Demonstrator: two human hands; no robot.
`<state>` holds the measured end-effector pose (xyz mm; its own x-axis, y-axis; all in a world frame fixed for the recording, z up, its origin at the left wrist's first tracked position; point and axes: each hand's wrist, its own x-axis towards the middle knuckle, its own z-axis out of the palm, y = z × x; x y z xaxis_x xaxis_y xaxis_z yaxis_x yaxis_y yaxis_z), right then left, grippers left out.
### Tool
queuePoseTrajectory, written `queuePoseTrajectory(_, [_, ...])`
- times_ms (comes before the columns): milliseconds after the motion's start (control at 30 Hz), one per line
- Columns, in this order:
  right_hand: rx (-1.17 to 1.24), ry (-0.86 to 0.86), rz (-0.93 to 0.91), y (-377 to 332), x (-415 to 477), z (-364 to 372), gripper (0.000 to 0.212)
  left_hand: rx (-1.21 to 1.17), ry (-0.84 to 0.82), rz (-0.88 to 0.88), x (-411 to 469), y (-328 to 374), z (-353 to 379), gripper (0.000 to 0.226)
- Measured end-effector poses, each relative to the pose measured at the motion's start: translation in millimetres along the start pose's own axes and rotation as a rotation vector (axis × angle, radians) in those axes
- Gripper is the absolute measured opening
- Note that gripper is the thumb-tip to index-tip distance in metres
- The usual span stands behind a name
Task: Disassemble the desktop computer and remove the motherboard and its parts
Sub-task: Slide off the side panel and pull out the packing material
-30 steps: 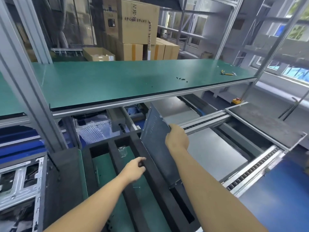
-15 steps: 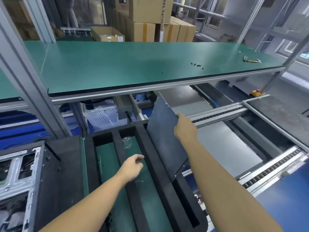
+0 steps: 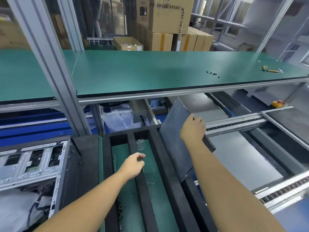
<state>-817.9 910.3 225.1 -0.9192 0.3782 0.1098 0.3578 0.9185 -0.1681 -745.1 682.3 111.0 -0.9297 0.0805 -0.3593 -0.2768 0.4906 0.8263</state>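
A grey metal side panel (image 3: 173,139) stands tilted on edge at the right side of a black foam tray (image 3: 165,158). My right hand (image 3: 193,129) grips the panel's upper right edge. My left hand (image 3: 133,165) hovers over the tray's middle divider with fingers loosely curled and holds nothing. The opened desktop case (image 3: 33,163) lies at the lower left, its silver inner frame and cables showing. The motherboard itself is not plainly visible.
A green shelf (image 3: 150,72) spans above, carrying several small black screws (image 3: 212,74) and yellow pliers (image 3: 270,70). A small clear plastic piece (image 3: 140,144) lies in the tray. A roller conveyor (image 3: 242,124) runs to the right. Cardboard boxes (image 3: 168,22) stand behind.
The view shifted right and down a little. My right hand slid slightly along the panel's edge, still gripping it. My left hand lifted off the tray divider.
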Motion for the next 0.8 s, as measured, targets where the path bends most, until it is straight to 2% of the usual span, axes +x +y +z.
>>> queuePoseTrajectory(33, [0.048,0.036,-0.042,-8,-7,1,0.057,-0.012,0.028,0.004,-4,2,-6,0.031])
queuePoseTrajectory(100, [0.186,0.054,-0.159,-24,-21,1,0.048,-0.041,0.089,0.028,-12,6,-19,0.027])
queuePoseTrajectory(167, [0.388,-0.033,-0.218,-42,-36,0,0.036,-0.078,0.141,0.065,-20,11,-32,0.023])
queuePoseTrajectory(300, [0.719,-0.178,-0.183,-73,-72,-6,0.028,-0.254,0.231,0.083,-40,15,-60,0.022])
queuePoseTrajectory(467, [0.802,-0.332,-0.233,-117,-125,6,0.017,-0.336,0.346,0.159,-78,-9,-111,0.024])
queuePoseTrajectory(600, [0.792,-0.45,-0.289,-171,-183,20,0.021,-0.301,0.404,0.172,-121,-58,-163,0.026])
queuePoseTrajectory(700, [0.776,-0.524,-0.365,-215,-233,27,0.026,-0.144,0.449,0.16,-158,-100,-207,0.032])
queuePoseTrajectory(800, [0.762,-0.581,-0.448,-253,-281,34,0.029,0.134,0.431,0.134,-195,-140,-246,0.032])
